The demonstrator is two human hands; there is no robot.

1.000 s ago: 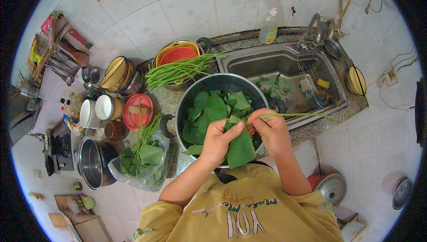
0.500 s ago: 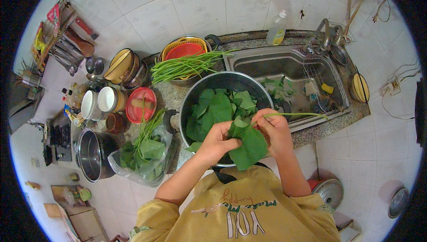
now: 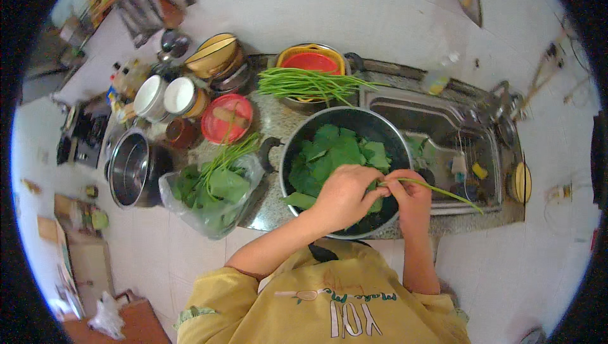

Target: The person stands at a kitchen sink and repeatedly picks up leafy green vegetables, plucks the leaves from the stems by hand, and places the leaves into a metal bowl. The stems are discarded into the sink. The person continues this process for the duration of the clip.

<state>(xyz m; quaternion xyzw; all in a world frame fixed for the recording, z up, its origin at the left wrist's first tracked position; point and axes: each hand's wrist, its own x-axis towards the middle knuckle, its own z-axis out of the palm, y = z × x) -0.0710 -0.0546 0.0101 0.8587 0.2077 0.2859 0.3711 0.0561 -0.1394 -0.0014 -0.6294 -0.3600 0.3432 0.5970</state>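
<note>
Above the near right part of a large dark pot [image 3: 292, 135], both hands meet at the end of a long green stem [image 3: 453, 198]. My right hand [image 3: 413, 197] is closed on the stem, whose free length sticks out to the right over the sink's near edge. With fingertips pinched, my left hand [image 3: 345, 195] grips the stem's inner end, close against the right fingers; the exact contact is partly hidden. Broad green leaves [image 3: 329, 151] fill much of the pot below the hands.
Green stems [image 3: 310, 84] lie across a yellow and red basket [image 3: 311, 60] behind the pot. Left are a plastic bag of leafy greens [image 3: 218, 201], a red lid [image 3: 227, 119], bowls [image 3: 180, 97] and an empty metal pot [image 3: 136, 170]. A steel sink [image 3: 437, 116] adjoins on the right.
The large leaf between my hands no longer shows there. My left hand has moved up against the right fingers at the stem's end. The whole view has shifted.
</note>
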